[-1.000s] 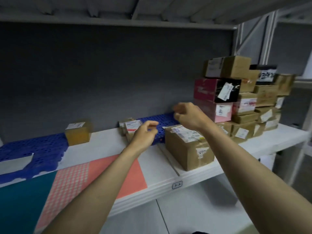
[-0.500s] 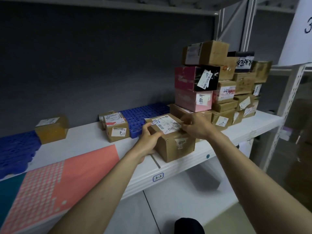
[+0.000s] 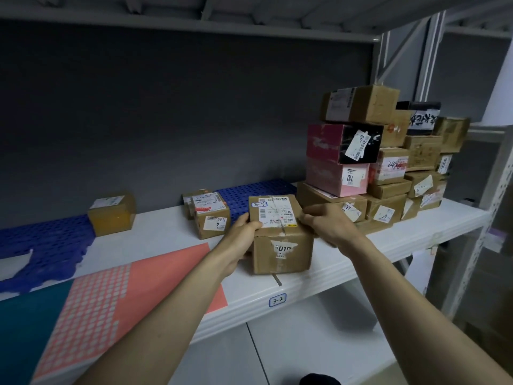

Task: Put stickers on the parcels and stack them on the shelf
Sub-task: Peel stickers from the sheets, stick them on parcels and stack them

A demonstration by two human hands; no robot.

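A brown cardboard parcel [image 3: 280, 240] with a white shipping label and a small blue-edged sticker on top stands at the front of the white shelf [image 3: 347, 262]. My left hand [image 3: 241, 234] grips its left side with the thumb on the top edge. My right hand [image 3: 327, 226] holds its right side, fingers on the top corner. To the right rises a stack of parcels [image 3: 385, 162], brown ones plus a pink box [image 3: 338, 159]. A sheet of round stickers [image 3: 91, 309], salmon with white dots, lies on the shelf at the left.
Two small labelled parcels [image 3: 212, 215] stand behind my left hand, another brown one [image 3: 112, 213] farther left. Blue perforated mats [image 3: 47, 240] lie along the dark back wall. A "3-2" tag [image 3: 277, 300] marks the shelf's front edge. A grey upright post [image 3: 483, 218] stands at the right.
Both hands came down from the air and closed on the sides of the front parcel. The parcel has been turned so its front face looks straight at me.
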